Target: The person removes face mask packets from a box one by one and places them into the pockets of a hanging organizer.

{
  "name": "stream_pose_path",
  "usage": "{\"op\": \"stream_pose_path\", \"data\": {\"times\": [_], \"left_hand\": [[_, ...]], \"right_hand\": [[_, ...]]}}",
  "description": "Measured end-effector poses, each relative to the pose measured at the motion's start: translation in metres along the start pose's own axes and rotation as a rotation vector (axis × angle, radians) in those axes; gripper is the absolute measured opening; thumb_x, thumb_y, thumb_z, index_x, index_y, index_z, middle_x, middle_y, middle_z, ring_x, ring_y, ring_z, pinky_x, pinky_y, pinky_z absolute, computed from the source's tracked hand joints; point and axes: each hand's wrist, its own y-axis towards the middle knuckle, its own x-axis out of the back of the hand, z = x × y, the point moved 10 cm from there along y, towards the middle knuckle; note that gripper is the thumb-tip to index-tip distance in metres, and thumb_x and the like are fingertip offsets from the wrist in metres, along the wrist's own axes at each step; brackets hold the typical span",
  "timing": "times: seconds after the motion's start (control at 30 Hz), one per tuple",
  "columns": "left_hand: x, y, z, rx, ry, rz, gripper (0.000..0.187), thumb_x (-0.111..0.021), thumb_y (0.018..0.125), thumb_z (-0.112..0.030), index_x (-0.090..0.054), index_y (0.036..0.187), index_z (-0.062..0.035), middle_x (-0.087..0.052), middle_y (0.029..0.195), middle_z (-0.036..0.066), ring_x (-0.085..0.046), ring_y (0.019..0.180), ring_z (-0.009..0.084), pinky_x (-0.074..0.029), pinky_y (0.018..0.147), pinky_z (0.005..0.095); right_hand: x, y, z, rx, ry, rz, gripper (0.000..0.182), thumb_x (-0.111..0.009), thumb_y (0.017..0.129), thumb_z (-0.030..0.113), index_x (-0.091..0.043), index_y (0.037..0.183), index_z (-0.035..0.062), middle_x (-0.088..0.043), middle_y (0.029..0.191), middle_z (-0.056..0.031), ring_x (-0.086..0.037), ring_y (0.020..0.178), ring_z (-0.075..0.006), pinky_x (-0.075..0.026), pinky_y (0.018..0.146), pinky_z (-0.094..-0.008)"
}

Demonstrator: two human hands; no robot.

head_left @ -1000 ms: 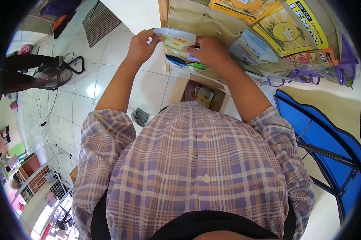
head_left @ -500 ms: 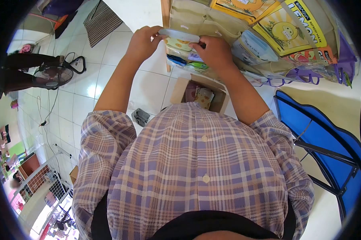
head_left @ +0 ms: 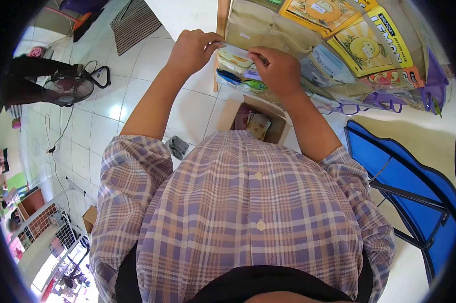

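Observation:
A hanging organizer with beige backing and clear pockets holds several flat packets. Between my hands, at one of its pockets, a pale flat packet shows only as a thin strip. My left hand pinches the strip's left end between thumb and fingers. At the right end, my right hand is closed, thumb and forefinger on the packet's edge. Just below are a packet with yellow-orange round prints and a green packet. A light blue packet sits right of my right hand.
Yellow lemon mask packets fill pockets at the upper right. An open cardboard box with packets stands on the tiled floor below. A folded blue table leans at the right. A fan and cables lie left, beside a person's legs.
The pale packet, whose face showed before, now appears as a narrow strip, lower against the pocket. Both hands have shifted slightly right in view, as has the organizer.

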Motion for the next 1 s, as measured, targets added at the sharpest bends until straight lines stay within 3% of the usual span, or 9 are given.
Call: {"op": "stream_pose_path", "data": {"times": [0.07,0.17,0.27,0.5,0.57,0.77,0.87,1.0], "left_hand": [[0.000,-0.002,-0.005,-0.027,0.102,0.017,0.012,-0.066,0.083,-0.026,-0.072,0.088,-0.0181,-0.065,0.066,0.004,-0.063,0.068,0.0217,-0.046,0.067,0.0375],[-0.018,-0.008,0.004,-0.047,0.158,0.049,0.012,-0.064,0.085,-0.028,-0.073,0.088,-0.0206,-0.065,0.066,0.002,-0.064,0.070,0.0199,-0.043,0.068,0.0363],[-0.036,-0.012,0.007,0.017,0.165,0.145,0.014,-0.067,0.083,-0.026,-0.073,0.091,-0.0159,-0.067,0.072,0.001,-0.062,0.073,0.0189,-0.043,0.071,0.0352],[-0.027,-0.010,-0.006,-0.033,0.114,0.089,0.011,-0.067,0.083,-0.026,-0.073,0.090,-0.0190,-0.069,0.075,-0.001,-0.063,0.074,0.0179,-0.042,0.073,0.0353],[-0.036,-0.013,-0.004,-0.036,0.151,0.111,0.013,-0.062,0.085,-0.031,-0.072,0.086,-0.0239,-0.066,0.069,-0.001,-0.063,0.075,0.0191,-0.040,0.071,0.0355],[-0.045,-0.010,-0.008,-0.025,0.153,0.124,0.012,-0.061,0.086,-0.029,-0.072,0.086,-0.0222,-0.068,0.074,-0.001,-0.063,0.075,0.0200,-0.040,0.072,0.0364],[-0.041,-0.007,-0.025,-0.067,0.127,0.084,0.011,-0.062,0.085,-0.027,-0.071,0.087,-0.0209,-0.069,0.075,-0.001,-0.064,0.075,0.0205,-0.041,0.072,0.0372],[-0.061,-0.012,-0.021,-0.055,0.114,0.177,0.011,-0.064,0.084,-0.025,-0.071,0.090,-0.0190,-0.069,0.076,0.002,-0.065,0.072,0.0210,-0.044,0.072,0.0372]], "right_hand": [[0.002,-0.001,0.005,0.081,-0.057,-0.032,0.017,-0.071,0.080,0.030,-0.074,0.090,0.0176,-0.070,0.079,-0.0053,-0.065,0.062,-0.0241,-0.050,0.056,-0.0322],[-0.013,0.002,-0.002,0.054,-0.114,0.054,0.014,-0.064,0.082,0.029,-0.073,0.087,0.0181,-0.069,0.078,-0.0056,-0.066,0.069,-0.0268,-0.051,0.061,-0.0386],[-0.027,-0.004,-0.011,0.024,-0.217,0.143,0.016,-0.064,0.083,0.031,-0.073,0.087,0.0194,-0.069,0.077,-0.0052,-0.066,0.070,-0.0267,-0.051,0.062,-0.0392],[-0.027,-0.009,-0.016,-0.044,-0.226,0.188,0.016,-0.062,0.084,0.031,-0.073,0.088,0.0202,-0.069,0.082,-0.0054,-0.066,0.074,-0.0272,-0.051,0.064,-0.0400],[-0.033,-0.009,-0.021,-0.046,-0.226,0.199,0.016,-0.061,0.084,0.031,-0.073,0.089,0.0201,-0.069,0.083,-0.0057,-0.066,0.075,-0.0275,-0.051,0.065,-0.0402],[-0.041,-0.013,-0.028,-0.026,-0.252,0.241,0.016,-0.060,0.085,0.029,-0.073,0.088,0.0203,-0.069,0.081,-0.0063,-0.067,0.077,-0.0273,-0.052,0.066,-0.0416],[-0.037,-0.016,-0.027,0.037,-0.286,0.183,0.014,-0.064,0.082,0.030,-0.073,0.086,0.0190,-0.068,0.078,-0.0045,-0.065,0.070,-0.0257,-0.051,0.060,-0.0380],[-0.044,-0.021,-0.030,0.068,-0.323,0.168,0.013,-0.064,0.082,0.028,-0.072,0.085,0.0186,-0.068,0.079,-0.0049,-0.065,0.070,-0.0264,-0.051,0.059,-0.0376]]}}
